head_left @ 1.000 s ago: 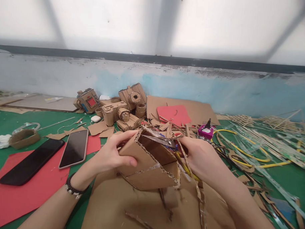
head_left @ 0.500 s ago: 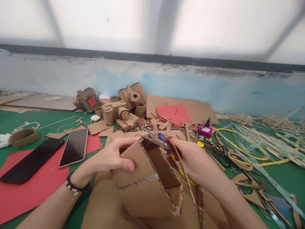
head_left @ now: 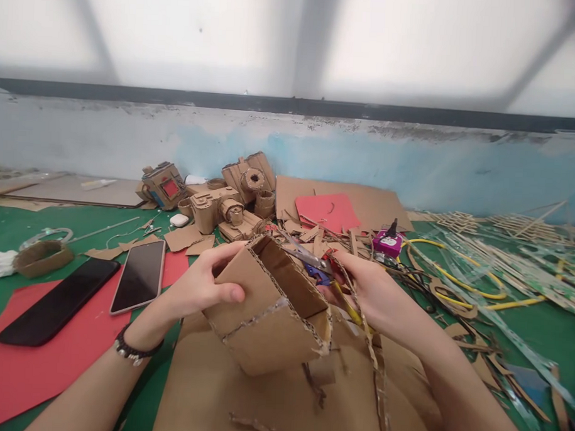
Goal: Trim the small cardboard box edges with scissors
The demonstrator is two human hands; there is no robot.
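Note:
My left hand (head_left: 214,282) grips the far left side of an open cardboard box (head_left: 260,321), its thumb lying across the face. The box is tilted, its ragged corrugated rim turned up to the right, with a glue seam over the front. In my right hand (head_left: 361,278) is a pair of scissors (head_left: 314,260), with red, blue and yellow on the handles. Their blades lie along the far right rim of the box. A long thin cardboard strip (head_left: 374,350) hangs down beside my right hand. Below the box lies a large cardboard sheet (head_left: 206,395).
Two phones (head_left: 139,276) lie on red paper (head_left: 69,371) at left. Cardboard camera models (head_left: 217,207) and scraps stand at the back. A purple box (head_left: 388,241), a yellow cable (head_left: 515,306) and clear strips (head_left: 500,348) spread over the green table at right.
The box has moved slightly left and up. My right hand and the scissors have drawn back a little to the right from the box's rim. Cut scraps now show below the box.

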